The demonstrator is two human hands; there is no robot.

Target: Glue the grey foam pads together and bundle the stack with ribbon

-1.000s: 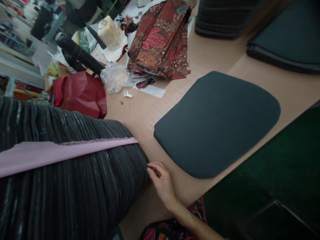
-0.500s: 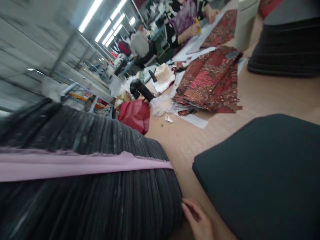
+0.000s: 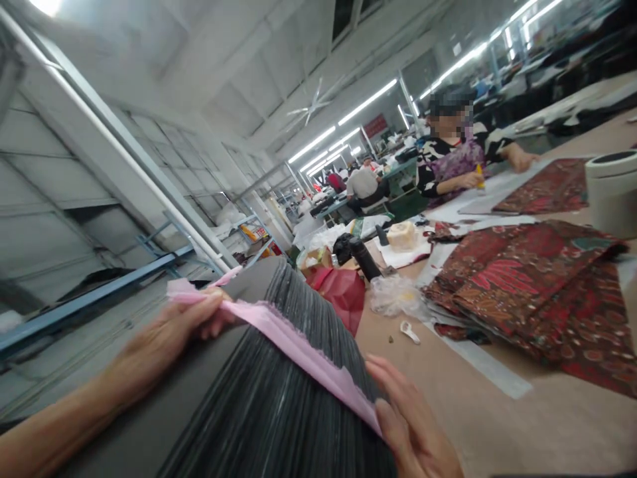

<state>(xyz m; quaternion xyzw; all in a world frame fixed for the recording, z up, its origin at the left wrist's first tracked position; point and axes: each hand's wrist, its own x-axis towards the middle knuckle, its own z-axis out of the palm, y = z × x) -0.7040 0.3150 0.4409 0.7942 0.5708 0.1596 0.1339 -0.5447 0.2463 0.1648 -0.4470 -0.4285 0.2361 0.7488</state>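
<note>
A thick bundle of dark grey fabric pieces (image 3: 279, 405) leans in front of me, its layered edges facing up. A pink fabric strip (image 3: 308, 358) with a frayed edge runs around it. At the bundle's left face, my left hand (image 3: 202, 318) is closed on the strip, and a loose pink end sticks out past the fingers. My right hand (image 3: 415, 418) grips the opposite side of the bundle, thumb and fingers pressed against it where the strip goes over the edge. Part of its fingers is hidden behind the layers.
Brown-red patterned fabric (image 3: 532, 299) lies stacked on the tan table (image 3: 478, 425). Nearby are a red bag (image 3: 341, 292), a black bottle (image 3: 365, 259), a clear plastic bag (image 3: 395, 295) and a white roll (image 3: 614, 192). A co-worker (image 3: 458, 153) sits across the table holding something yellow.
My left hand has come into view, holding the pink strip. The bundle now tilts with its left face showing. My right hand sits further up its side. The camera view has swung up and left.
</note>
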